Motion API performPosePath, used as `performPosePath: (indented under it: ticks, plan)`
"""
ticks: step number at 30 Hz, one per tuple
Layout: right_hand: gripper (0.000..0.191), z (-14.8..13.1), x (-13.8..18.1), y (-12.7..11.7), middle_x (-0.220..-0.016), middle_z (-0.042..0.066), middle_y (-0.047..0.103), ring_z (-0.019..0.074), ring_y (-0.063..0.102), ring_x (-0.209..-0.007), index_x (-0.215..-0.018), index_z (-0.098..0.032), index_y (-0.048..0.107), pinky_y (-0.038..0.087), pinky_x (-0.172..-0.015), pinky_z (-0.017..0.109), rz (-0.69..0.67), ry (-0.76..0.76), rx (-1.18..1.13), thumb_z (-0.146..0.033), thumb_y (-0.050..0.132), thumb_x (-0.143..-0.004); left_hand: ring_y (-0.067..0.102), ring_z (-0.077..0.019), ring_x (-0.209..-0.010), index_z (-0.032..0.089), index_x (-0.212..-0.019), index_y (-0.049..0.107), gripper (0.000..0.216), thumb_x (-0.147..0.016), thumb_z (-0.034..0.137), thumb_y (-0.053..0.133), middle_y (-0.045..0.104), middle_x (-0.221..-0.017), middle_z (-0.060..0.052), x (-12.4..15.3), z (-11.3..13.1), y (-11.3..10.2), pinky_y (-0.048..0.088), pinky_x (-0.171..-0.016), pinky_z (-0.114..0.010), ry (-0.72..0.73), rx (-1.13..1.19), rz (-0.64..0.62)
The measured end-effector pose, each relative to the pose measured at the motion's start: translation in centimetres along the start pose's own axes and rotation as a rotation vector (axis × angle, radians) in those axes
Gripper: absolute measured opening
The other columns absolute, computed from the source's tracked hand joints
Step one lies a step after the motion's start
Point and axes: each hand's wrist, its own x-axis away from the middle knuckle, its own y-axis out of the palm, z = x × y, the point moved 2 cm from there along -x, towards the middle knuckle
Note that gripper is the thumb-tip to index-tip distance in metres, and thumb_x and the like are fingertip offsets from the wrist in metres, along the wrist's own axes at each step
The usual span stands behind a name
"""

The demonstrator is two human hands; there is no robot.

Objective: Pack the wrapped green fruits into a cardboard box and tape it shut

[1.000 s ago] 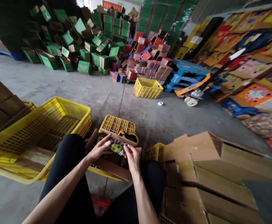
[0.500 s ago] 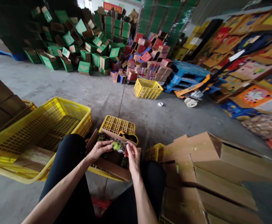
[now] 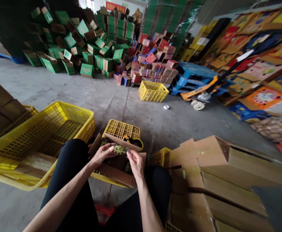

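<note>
My left hand and my right hand are both closed on a green piece in a clear, dark-spotted wrapper. Fingertips pinch it at its left end and right end; its exact kind is too small to tell. Just below lies an open cardboard box, between my knees, with more greenish wrapped pieces partly visible inside. That box rests on an upturned yellow crate. Behind the box's far flap sits a yellow and black object with a ring, possibly a tape dispenser.
A large yellow crate stands at my left, with flat cardboard in it. Stacked brown cartons rise close on my right. Farther off are a small yellow crate, a pallet jack and heaped green boxes.
My right hand has moved slightly left and down, turning its fingers inward. The wrapped green piece looks flatter and more drawn together between my hands.
</note>
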Motion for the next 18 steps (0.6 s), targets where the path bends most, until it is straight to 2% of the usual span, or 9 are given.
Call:
performPosePath:
  ticks: [3, 5, 9, 11, 15, 18]
  plan:
    - [0.040, 0.6, -0.1, -0.3, -0.096, 0.010, 0.082, 0.0302, 0.080, -0.091, -0.097, -0.021, 0.079, 0.067, -0.083, 0.042, 0.045, 0.066, -0.086, -0.059, 0.078, -0.084, 0.070, -0.0319, -0.124, 0.017, -0.135, 0.071, 0.074, -0.072, 0.046, 0.097, 0.076, -0.132, -0.014, 0.2, 0.4, 0.6, 0.053, -0.108, -0.040, 0.042, 0.001, -0.110]
    - [0.040, 0.5, 0.0, -0.3, -0.098, 0.010, 0.083, 0.0294, 0.080, -0.092, -0.096, -0.022, 0.078, 0.067, -0.085, 0.041, 0.056, 0.092, -0.138, -0.059, 0.078, -0.083, 0.070, -0.0310, -0.123, 0.018, -0.132, 0.073, 0.071, -0.071, 0.041, 0.098, 0.077, -0.130, -0.012, 0.3, 0.8, 0.9, 0.052, -0.109, -0.039, 0.055, -0.042, -0.140]
    - [0.044, -0.1, 0.1, 0.0, -0.114, 0.010, 0.082, 0.0297, 0.079, -0.101, -0.107, -0.023, 0.077, 0.067, -0.083, 0.038, 0.051, 0.114, -0.196, -0.058, 0.081, -0.081, 0.074, -0.0278, -0.103, 0.017, -0.126, 0.076, 0.066, -0.071, 0.048, 0.096, 0.080, -0.114, -0.011, 0.4, 1.2, 0.9, 0.057, -0.094, -0.037, 0.018, -0.078, -0.094]
    - [0.048, -0.2, 0.2, 0.1, -0.115, 0.011, 0.082, 0.0293, 0.079, -0.098, -0.112, -0.023, 0.078, 0.067, -0.076, 0.036, 0.049, 0.120, -0.179, -0.058, 0.082, -0.079, 0.075, -0.0250, -0.092, 0.015, -0.117, 0.078, 0.062, -0.070, 0.052, 0.096, 0.081, -0.104, -0.010, 0.4, 1.3, 0.9, 0.058, -0.087, -0.035, 0.007, -0.092, -0.072]
    - [0.050, 0.2, 0.1, -0.1, -0.084, 0.009, 0.081, 0.0245, 0.075, -0.068, -0.103, -0.019, 0.081, 0.058, -0.055, 0.031, 0.067, 0.136, -0.072, -0.064, 0.077, -0.081, 0.067, -0.0171, -0.066, 0.013, -0.090, 0.078, 0.055, -0.068, 0.060, 0.094, 0.076, -0.080, -0.006, 0.4, 1.4, 0.8, 0.054, -0.068, -0.029, 0.000, -0.164, -0.034]
    - [0.047, 0.7, -0.1, -0.4, -0.080, 0.008, 0.080, 0.0254, 0.075, -0.073, -0.093, -0.019, 0.082, 0.058, -0.061, 0.031, 0.093, 0.108, -0.001, -0.064, 0.076, -0.080, 0.051, -0.0109, -0.050, 0.015, -0.071, 0.069, 0.054, -0.072, 0.065, 0.088, 0.061, -0.056, 0.000, 0.4, 1.6, 0.8, 0.039, -0.054, -0.024, 0.051, -0.264, -0.023]
